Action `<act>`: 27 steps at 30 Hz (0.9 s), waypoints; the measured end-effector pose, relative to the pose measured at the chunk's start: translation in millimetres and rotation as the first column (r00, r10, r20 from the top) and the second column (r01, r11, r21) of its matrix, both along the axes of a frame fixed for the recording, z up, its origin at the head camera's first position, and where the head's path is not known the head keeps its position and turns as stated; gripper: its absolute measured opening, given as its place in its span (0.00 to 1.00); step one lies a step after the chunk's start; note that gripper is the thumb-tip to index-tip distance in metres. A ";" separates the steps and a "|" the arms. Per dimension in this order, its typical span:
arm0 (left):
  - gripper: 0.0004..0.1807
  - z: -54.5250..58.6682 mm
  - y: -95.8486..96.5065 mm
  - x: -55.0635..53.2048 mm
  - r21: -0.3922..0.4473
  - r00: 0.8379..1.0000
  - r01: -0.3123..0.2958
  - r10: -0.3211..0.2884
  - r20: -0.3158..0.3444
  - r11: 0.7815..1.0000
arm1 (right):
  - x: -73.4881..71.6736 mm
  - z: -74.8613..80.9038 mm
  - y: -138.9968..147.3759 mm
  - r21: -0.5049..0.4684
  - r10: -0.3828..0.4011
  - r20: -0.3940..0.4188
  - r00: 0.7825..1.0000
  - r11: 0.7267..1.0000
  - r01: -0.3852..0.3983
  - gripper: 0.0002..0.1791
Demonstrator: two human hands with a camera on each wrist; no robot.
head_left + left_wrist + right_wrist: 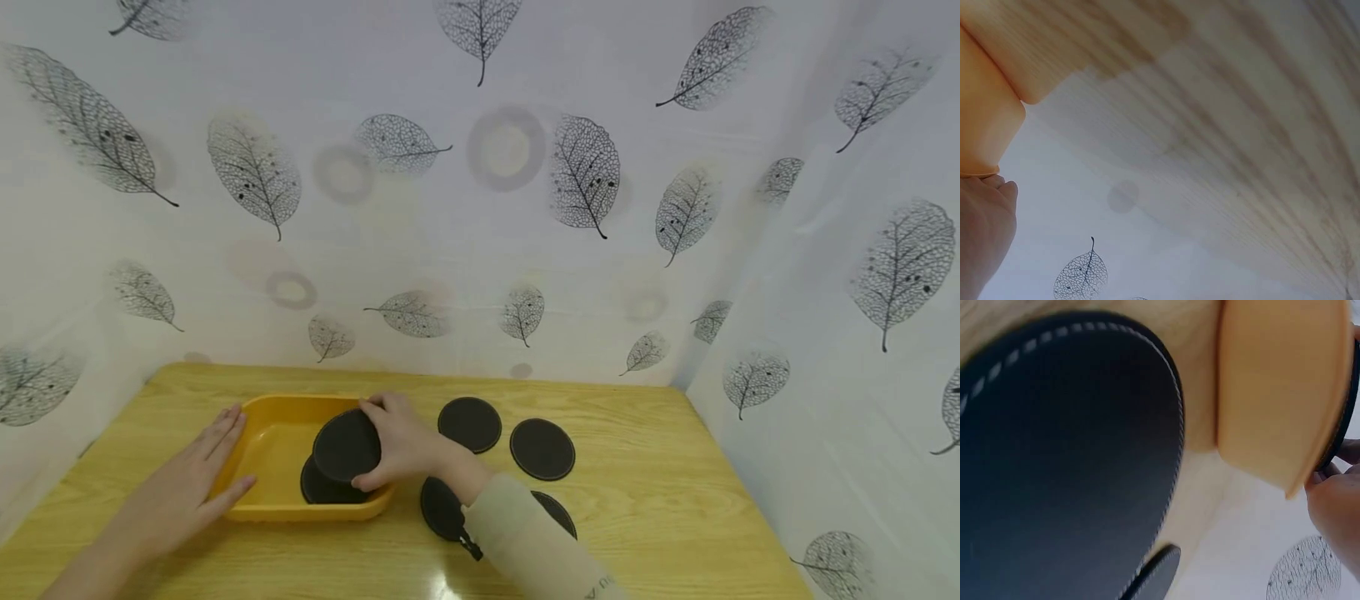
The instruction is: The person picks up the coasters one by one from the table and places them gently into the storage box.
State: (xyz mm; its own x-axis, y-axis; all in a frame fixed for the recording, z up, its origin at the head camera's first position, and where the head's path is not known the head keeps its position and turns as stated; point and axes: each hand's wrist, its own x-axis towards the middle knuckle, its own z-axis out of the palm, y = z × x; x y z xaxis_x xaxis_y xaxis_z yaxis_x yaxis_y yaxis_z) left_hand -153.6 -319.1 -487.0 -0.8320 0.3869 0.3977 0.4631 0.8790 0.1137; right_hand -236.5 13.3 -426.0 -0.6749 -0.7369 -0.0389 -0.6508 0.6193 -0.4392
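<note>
- Head view shows the black disc [345,446] at the right end of the yellow tray [300,513], partly covering a second disc [322,492]; whether these two touch, I cannot tell.
- The right grip [401,446] is closed as far as the disc allows — thumb at the near side, fingers at the far side, pinching its edge from the right.
- The left grip [176,492] lies with fingers nearly straight along the tray's left wall, thumb reaching over the rim; it has hold of no disc.
- In my judgement the disc is light, fairly stiff and not fragile; its smooth face could slip a little, so the edge is the better place to take hold.
- Being round, it has no long axis and no pointing end — its flat face looks up, exact tilt unclear.
- On the worktop [637,483], the tray's long axis runs left to right.
</note>
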 end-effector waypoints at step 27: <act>0.47 1.2 0.7 0.9 0.010 0.998 -0.013 0.013 0.057 1.000 | 9.2 -10.7 -21.4 0.360 0.104 -0.301 0.948 0.933 0.012 0.61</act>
State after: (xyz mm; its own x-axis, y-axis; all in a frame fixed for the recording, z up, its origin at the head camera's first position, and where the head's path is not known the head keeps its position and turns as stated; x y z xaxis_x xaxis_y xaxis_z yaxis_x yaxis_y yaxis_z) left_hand -152.7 -318.4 -485.8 -0.8582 0.3721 0.3535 0.4442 0.8835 0.1484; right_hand -227.4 -8.1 -436.7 -0.6609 -0.7442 -0.0967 -0.7493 0.6614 0.0315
